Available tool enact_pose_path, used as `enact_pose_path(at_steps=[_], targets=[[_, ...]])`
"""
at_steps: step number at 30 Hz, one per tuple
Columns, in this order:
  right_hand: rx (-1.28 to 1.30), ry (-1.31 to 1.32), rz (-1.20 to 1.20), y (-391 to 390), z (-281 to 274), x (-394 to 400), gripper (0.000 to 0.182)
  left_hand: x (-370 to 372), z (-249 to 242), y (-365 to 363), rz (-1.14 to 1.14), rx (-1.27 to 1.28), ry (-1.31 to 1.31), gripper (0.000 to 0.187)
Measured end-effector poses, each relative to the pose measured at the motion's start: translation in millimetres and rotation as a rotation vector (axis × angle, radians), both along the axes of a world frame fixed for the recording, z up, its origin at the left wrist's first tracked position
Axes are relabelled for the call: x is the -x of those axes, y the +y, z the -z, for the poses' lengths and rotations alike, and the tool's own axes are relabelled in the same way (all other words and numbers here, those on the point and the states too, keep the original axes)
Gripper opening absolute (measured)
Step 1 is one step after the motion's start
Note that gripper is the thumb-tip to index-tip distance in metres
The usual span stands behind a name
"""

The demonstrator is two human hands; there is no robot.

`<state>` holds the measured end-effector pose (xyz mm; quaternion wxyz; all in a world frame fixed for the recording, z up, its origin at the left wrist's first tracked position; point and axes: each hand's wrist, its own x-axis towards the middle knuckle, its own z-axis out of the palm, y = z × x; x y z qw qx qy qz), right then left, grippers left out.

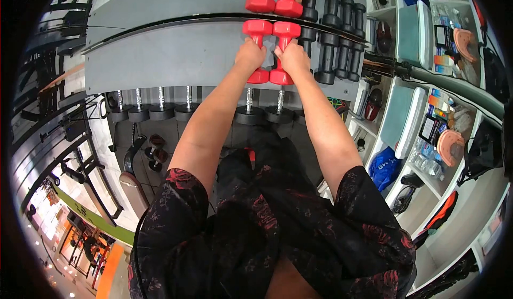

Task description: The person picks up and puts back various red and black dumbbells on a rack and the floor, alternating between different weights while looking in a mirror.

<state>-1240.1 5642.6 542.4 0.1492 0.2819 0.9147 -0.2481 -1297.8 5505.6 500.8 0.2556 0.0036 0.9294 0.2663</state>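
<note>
Against gym mirror (160, 58) | shelving (427, 128) right | hands grip red dumbbells (271, 53)

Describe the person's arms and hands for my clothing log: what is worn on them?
Both forearms are bare, and the left hand and right hand show no gloves, watch or rings. The short sleeves are black with a dark red floral pattern, ending near the elbows.

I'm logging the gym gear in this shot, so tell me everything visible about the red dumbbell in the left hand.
The red dumbbell with blocky heads looks matte-coated, plastic or rubber-like. The left hand wraps its handle, hiding the middle; one head shows above the fist, the other below. It stands roughly upright in the picture, side by side with the matching red dumbbell in the right hand, seemingly touching, before a mirror that reflects both.
</note>
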Motion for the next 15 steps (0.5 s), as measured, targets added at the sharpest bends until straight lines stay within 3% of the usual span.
enact_pose_path(at_steps=[11,15], targets=[[0.028,-0.029,-0.014,-1.8,-17.2,5.1,0.061,-5.6,-5.4,-16.3,-0.017,-0.183,0.119,0.051],[-0.163,0.119,-0.1,-11.0,-32.0,1.1,0.057,-11.4,-5.5,-32.7,-0.093,-0.262,0.182,0.048]])
